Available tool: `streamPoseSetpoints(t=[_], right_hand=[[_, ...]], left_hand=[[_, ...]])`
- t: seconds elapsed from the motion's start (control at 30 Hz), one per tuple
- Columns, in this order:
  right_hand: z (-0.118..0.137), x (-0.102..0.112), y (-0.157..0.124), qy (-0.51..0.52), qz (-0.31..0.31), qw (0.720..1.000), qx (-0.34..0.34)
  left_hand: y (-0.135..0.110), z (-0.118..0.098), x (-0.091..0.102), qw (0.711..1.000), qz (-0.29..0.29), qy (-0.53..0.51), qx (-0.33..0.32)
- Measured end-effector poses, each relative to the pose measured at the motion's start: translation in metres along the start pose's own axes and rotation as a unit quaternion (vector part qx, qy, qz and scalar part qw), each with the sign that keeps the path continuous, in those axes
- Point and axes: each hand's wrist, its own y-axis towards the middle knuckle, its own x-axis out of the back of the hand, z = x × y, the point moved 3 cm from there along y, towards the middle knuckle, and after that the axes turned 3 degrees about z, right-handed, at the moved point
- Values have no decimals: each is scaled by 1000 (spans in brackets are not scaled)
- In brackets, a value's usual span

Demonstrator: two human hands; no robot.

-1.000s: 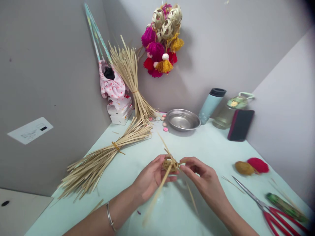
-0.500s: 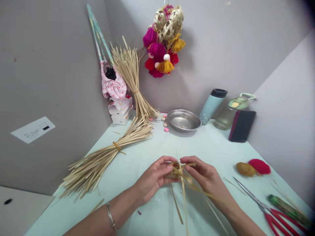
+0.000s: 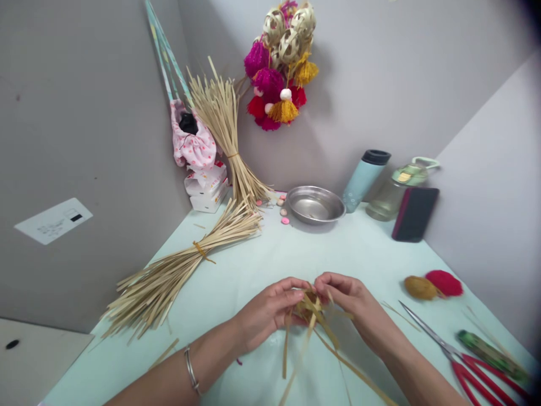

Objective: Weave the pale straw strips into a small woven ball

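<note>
The right fingers (image 3: 333, 280) have come in closer to the left fingers (image 3: 291, 283) since the earlier frame, and the loose strips (image 3: 354, 371) have swung round to hang below both. The small woven piece (image 3: 313, 307) sits between them above the desk (image 3: 257, 383), gripped by the left fingers, curled with the thumb on its near side. The right fingers are bunched at its upper edge; whether they pinch a strip is hidden. For what looks like weaving, a steady, light left hold and flat, untwisted strips, drawn through gently, should serve best.
</note>
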Motion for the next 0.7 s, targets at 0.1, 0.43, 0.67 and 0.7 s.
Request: streamPoseSetpoints(t=[0.1,0.43,0.67,0.7], right_hand=[[0,2,0,-26,-33,999,8],[0,4,2,-4,-67,998,17],[-6,19,6,-43,-110,993,16],[-6,18,6,-55,-98,993,24]], left_hand=[[-1,0,0,1000,-2,9,10],[0,1,-1,1000,2,-16,8],[4,-1,15,995,-57,-77,-40],[4,-1,18,993,-63,-85,-43]])
